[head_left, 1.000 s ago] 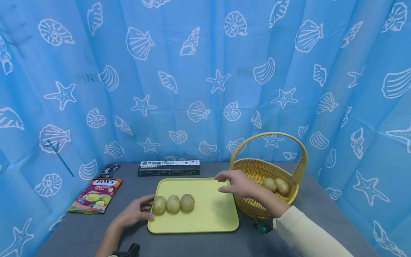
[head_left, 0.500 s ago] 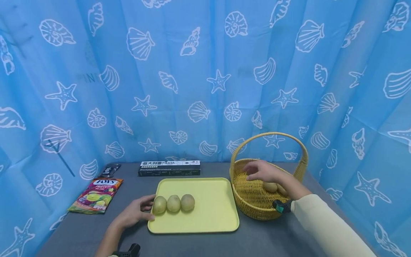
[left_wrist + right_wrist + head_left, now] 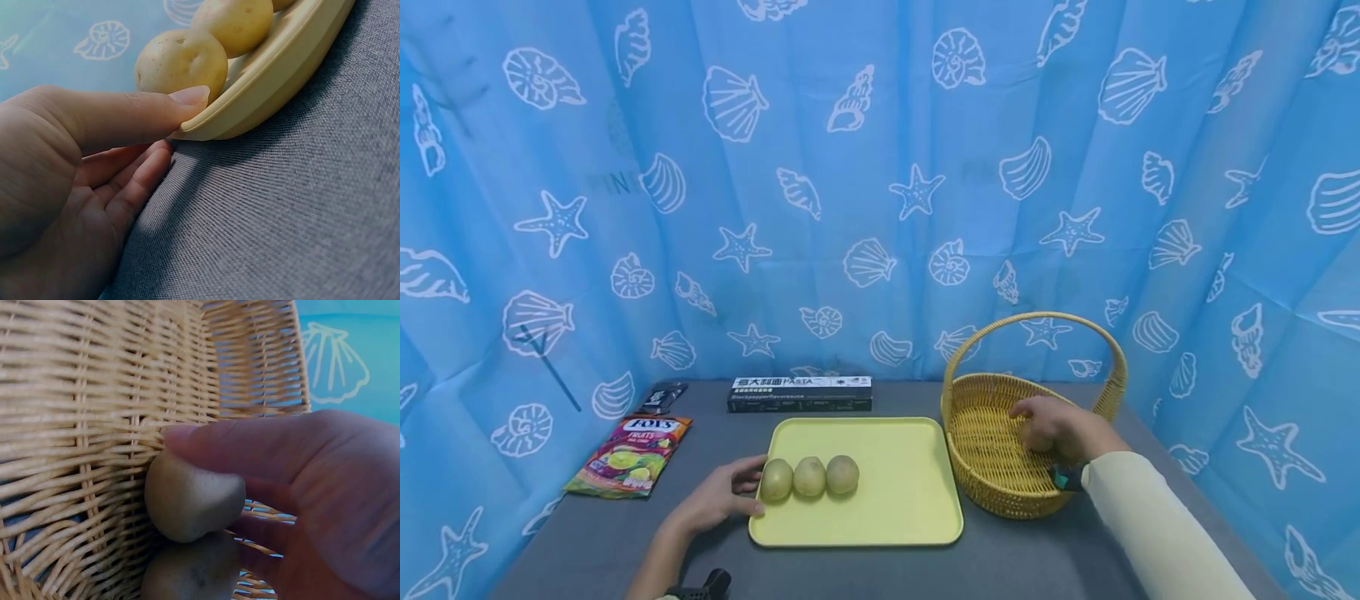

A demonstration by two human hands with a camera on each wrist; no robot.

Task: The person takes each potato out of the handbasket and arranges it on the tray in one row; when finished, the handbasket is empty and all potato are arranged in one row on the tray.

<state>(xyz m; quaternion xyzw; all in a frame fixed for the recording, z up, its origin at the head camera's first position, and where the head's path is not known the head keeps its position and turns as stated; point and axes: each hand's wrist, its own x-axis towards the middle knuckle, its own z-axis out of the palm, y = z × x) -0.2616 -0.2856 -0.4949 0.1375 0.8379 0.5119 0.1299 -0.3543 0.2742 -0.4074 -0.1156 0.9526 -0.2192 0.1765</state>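
Observation:
In the head view, three potatoes (image 3: pixel 809 477) lie in a row at the left side of a yellow tray (image 3: pixel 902 496). My left hand (image 3: pixel 718 498) holds the tray's left edge; in the left wrist view its thumb presses on the rim beside the nearest potato (image 3: pixel 184 62), with the other fingers lower down. My right hand (image 3: pixel 1063 427) is inside a wicker basket (image 3: pixel 988 425) at the right. There, in the right wrist view, thumb and fingers grip a potato (image 3: pixel 190 503), and a second potato (image 3: pixel 194 572) touches it from below. The hand hides both potatoes from the head view.
A black and white pasta box (image 3: pixel 800 395) lies behind the tray. On the left are a Fox's candy bag (image 3: pixel 631 457) and a small black packet (image 3: pixel 662 398). The basket's tall handle (image 3: pixel 1033 317) arches over its opening. A blue shell-patterned curtain (image 3: pixel 880 208) hangs behind the table.
My right hand has moved from above the tray's right side into the basket, down onto the potatoes there. The left hand has stayed at the tray's edge.

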